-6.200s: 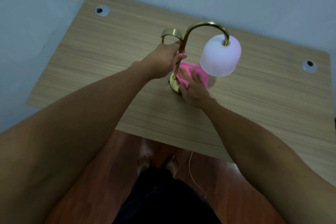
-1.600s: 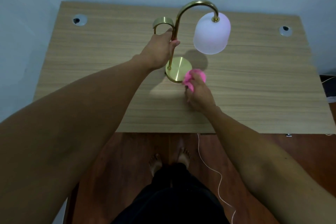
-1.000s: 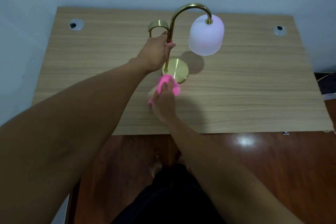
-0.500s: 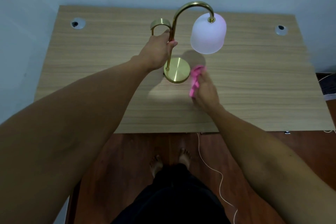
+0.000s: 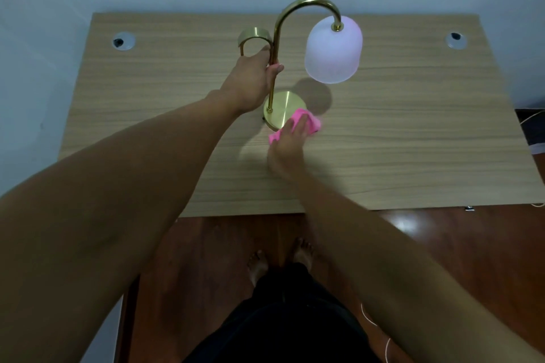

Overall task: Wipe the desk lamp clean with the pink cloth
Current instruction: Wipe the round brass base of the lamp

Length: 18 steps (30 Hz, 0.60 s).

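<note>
A brass desk lamp (image 5: 306, 3) with a curved neck, a frosted white shade (image 5: 333, 50) and a round base (image 5: 284, 106) stands on the wooden desk (image 5: 413, 132). My left hand (image 5: 252, 81) is closed around the thin upright stem. My right hand (image 5: 287, 146) presses the crumpled pink cloth (image 5: 309, 122) against the front right edge of the base. The cloth shows on both sides of my fingers.
A small brass arch (image 5: 255, 37) stands behind my left hand. Two round cable holes (image 5: 124, 42) (image 5: 455, 40) sit at the desk's back corners. A pale wall is right behind the desk. A white cord (image 5: 368, 318) lies on the wooden floor by my feet.
My right hand with the cloth has swung from the right side of the base to its front right edge. My left hand keeps its hold on the stem.
</note>
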Each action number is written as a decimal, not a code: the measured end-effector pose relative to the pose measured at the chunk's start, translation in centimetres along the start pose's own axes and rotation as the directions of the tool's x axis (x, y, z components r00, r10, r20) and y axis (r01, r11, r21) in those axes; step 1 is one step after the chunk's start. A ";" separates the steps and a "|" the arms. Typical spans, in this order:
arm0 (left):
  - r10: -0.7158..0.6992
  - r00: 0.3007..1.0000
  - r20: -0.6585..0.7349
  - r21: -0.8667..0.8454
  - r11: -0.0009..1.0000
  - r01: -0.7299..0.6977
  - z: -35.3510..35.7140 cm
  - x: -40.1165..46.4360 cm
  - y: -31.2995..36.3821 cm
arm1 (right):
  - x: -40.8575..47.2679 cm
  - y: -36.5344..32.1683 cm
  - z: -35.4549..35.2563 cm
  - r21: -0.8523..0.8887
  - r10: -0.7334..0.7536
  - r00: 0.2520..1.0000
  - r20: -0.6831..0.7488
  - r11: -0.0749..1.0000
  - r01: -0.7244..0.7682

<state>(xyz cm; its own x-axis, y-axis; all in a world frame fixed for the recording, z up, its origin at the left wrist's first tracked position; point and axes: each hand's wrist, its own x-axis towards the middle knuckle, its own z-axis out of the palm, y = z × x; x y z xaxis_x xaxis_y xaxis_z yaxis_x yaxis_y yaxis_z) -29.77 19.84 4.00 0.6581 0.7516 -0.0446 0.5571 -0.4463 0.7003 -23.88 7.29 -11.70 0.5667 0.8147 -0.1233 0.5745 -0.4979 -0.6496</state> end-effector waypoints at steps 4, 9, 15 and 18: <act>0.000 1.000 0.006 0.010 1.000 0.000 -0.1 0.0 0.1 | -4.4 -2.7 1.7 -0.090 -0.355 0.933 0.060 0.929 0.359; 0.002 1.000 0.006 0.018 1.000 -0.002 -0.1 0.0 0.2 | -3.5 -3.9 -0.9 -0.059 -0.529 0.848 0.037 0.846 0.530; 0.001 1.000 0.011 0.016 1.000 -0.002 -0.1 0.1 0.1 | 1.2 1.2 -4.3 -0.330 -0.518 0.703 0.487 0.636 0.697; -0.006 1.000 0.019 0.011 1.000 0.005 -0.2 0.2 0.0 | 0.9 3.4 -6.0 -0.372 -0.543 0.717 0.437 0.617 0.694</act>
<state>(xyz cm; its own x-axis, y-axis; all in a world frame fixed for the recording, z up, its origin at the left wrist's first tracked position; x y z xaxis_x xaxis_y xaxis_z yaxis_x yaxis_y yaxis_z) -29.73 20.14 4.11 0.6644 0.7448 -0.0619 0.5663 -0.4477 0.6920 -17.86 4.52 -9.50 -0.1638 0.9844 -0.0638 0.9672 0.1475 -0.2068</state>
